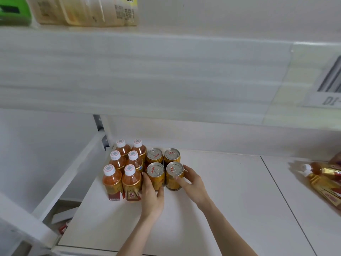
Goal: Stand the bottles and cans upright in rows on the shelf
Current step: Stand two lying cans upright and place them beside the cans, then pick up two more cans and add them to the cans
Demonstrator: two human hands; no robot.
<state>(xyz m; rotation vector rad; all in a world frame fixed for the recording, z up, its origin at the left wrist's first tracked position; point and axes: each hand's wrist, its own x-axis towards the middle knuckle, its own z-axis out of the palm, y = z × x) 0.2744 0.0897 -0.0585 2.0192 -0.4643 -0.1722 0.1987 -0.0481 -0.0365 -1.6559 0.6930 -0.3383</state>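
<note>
Several amber tea bottles (112, 182) with white caps stand upright in two columns at the back left of the white shelf (230, 200). Beside them to the right stand several gold cans (154, 156) in two columns. My left hand (152, 194) wraps the front left can (156, 174). My right hand (191, 182) grips the front right can (174, 177) from its right side. More bottles (324, 179) lie on their sides at the shelf's right edge.
An upper shelf (147, 71) overhangs the work area, with a green pack (13, 11) and pale bottles (88, 11) on top. A label strip (328, 85) hangs at the upper right. A lower level shows at the left, below the shelf edge.
</note>
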